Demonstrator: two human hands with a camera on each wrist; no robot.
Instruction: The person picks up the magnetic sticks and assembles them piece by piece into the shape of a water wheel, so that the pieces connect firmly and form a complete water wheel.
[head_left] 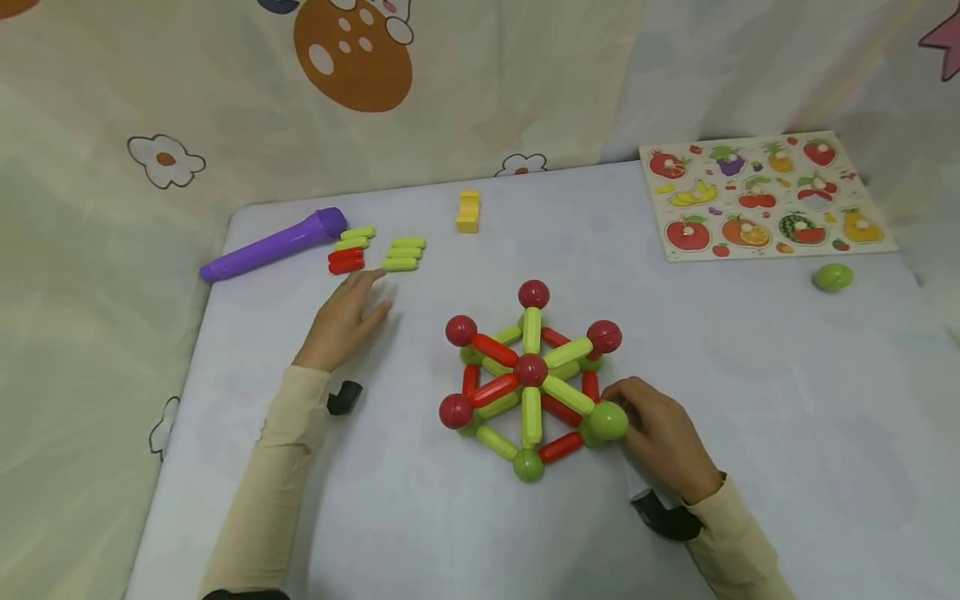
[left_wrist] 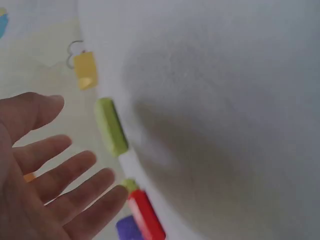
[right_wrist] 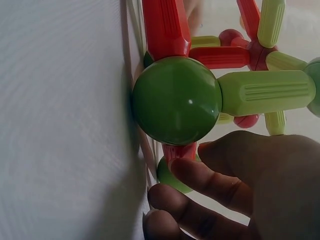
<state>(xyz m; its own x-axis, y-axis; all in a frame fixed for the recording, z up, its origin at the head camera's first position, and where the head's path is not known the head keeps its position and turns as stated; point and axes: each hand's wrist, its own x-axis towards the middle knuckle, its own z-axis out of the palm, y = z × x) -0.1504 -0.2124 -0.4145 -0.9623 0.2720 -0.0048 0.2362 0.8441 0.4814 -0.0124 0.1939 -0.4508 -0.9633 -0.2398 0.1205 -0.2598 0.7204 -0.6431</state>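
Observation:
A model (head_left: 531,415) of red and light-green sticks joined by balls stands mid-table, with a red ball (head_left: 531,369) at its top centre. My right hand (head_left: 663,433) is at the model's right side, beside a green ball (head_left: 608,421). In the right wrist view, its thumb and forefinger pinch a red stick (right_wrist: 177,151) just beyond a large green ball (right_wrist: 177,100). My left hand (head_left: 343,325) hovers with loosely spread fingers near loose light-green sticks (head_left: 401,264) and red sticks (head_left: 346,266). The left wrist view shows its palm holding nothing.
A purple toy microphone (head_left: 273,244) lies at the back left. One yellow block (head_left: 468,212) stands near the back edge. At the back right lies a fruit puzzle board (head_left: 772,196), with a small green fruit-shaped piece (head_left: 833,277) in front of it.

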